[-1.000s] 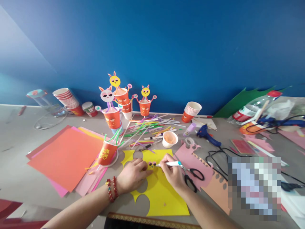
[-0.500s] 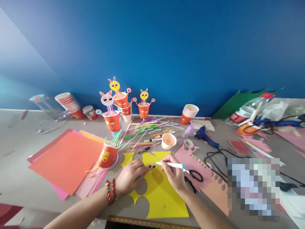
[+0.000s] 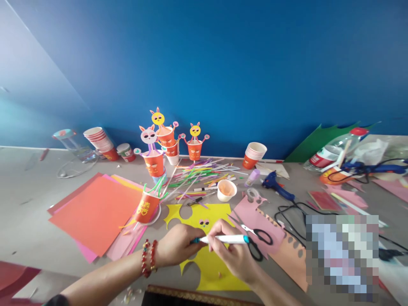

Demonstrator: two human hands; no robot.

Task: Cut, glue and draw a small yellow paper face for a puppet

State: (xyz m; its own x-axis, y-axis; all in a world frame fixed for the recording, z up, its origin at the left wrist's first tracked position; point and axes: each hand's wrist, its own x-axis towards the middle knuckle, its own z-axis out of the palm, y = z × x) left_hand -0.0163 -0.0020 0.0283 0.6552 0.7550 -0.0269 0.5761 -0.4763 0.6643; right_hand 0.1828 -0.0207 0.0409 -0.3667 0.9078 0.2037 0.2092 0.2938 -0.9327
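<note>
My right hand (image 3: 228, 248) grips a white marker (image 3: 228, 239) with a teal end, its tip pointing left. My left hand (image 3: 180, 244), wearing red bead bracelets, is closed on a teal marker cap (image 3: 196, 240). The cap meets the marker's tip or sits just before it; I cannot tell how far in. Beneath both hands lies a yellow sheet (image 3: 223, 274) with round cut-outs. On it, just beyond my fingers, is a small face with pink-and-black eyes (image 3: 204, 222), its lower part partly hidden. Scissors (image 3: 251, 231) with black handles lie open by my right hand.
Several cup figures with animal faces (image 3: 155, 163) stand at the back left. Nearby are colored paper sheets (image 3: 95, 212), a tilted red cup (image 3: 148, 207), pipe cleaners (image 3: 197, 174) and a white cup (image 3: 227, 190). A blue glue gun (image 3: 277, 186) with a black cord lies right.
My right hand has drawn the marker back from the small face, toward me. My left hand has lifted off the face, and the cap and marker tip have come together.
</note>
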